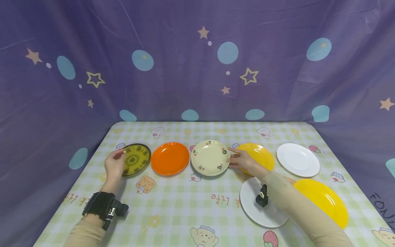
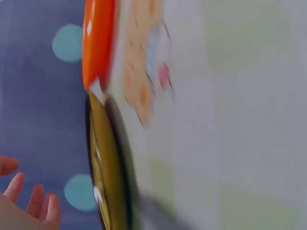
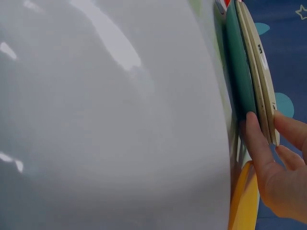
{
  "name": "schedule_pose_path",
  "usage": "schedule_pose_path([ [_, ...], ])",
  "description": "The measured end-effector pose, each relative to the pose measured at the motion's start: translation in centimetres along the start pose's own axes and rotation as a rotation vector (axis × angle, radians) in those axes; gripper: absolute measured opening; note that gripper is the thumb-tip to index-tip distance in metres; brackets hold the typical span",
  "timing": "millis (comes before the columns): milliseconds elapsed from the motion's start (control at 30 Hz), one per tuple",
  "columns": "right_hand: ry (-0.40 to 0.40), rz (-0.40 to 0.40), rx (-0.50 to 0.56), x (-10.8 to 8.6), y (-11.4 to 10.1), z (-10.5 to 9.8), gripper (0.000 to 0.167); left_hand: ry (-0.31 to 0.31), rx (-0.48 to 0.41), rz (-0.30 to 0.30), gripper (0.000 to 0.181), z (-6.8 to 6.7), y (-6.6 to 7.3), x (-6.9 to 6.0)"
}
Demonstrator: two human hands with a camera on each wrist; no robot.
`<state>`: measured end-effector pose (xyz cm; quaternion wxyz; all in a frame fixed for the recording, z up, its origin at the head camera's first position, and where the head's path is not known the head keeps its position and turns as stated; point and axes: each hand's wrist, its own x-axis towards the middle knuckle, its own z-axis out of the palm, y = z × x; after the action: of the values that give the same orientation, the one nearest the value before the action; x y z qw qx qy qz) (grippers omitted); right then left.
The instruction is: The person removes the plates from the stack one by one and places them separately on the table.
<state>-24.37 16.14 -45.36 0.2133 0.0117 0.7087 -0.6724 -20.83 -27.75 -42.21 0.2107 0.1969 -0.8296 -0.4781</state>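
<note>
A stack of cream plates with small printed motifs sits mid-table. In the right wrist view a dark green plate shows beneath the cream ones. My right hand pinches the stack's right edge, one digit low against the green plate and another on the top cream rim. At the far left lies an olive plate with dark patterns. My left hand hovers by its left rim, fingers loosely bent and holding nothing; the left wrist view shows a gap between the fingers and that plate.
An orange plate lies between the olive plate and the stack. To the right are a yellow plate and a white plate. Nearer me, under my right forearm, are another white plate and another yellow plate. A purple curtain hangs behind.
</note>
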Motion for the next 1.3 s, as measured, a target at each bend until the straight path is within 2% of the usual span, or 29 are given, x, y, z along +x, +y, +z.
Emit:
schedule_pose_path([
  [133, 0.0, -0.002, 0.015, 0.0, -0.1, 0.0, 0.06, -0.096, -0.012, 0.015, 0.028, 1.1, 1.4, -1.0],
  [333, -0.007, -0.008, 0.005, 0.0, 0.0, 0.0, 0.06, -0.249, -0.049, -0.014, 0.03, 3.0, 3.3, -2.5],
  [800, 0.014, 0.034, 0.029, 0.1, -0.2, 0.1, 0.06, -0.519, -0.13, -0.033, 0.031, 8.2, 5.1, -5.5],
  [1033, 0.029, 0.022, -0.005, 0.2, -0.3, 0.1, 0.06, -0.598, -0.116, -0.026, 0.031, 10.7, 5.9, -6.8],
  [1300, 0.03, 0.029, -0.008, 0.1, -0.3, 0.1, 0.06, -0.652, -0.129, -0.07, 0.033, 13.1, 6.1, -7.3],
])
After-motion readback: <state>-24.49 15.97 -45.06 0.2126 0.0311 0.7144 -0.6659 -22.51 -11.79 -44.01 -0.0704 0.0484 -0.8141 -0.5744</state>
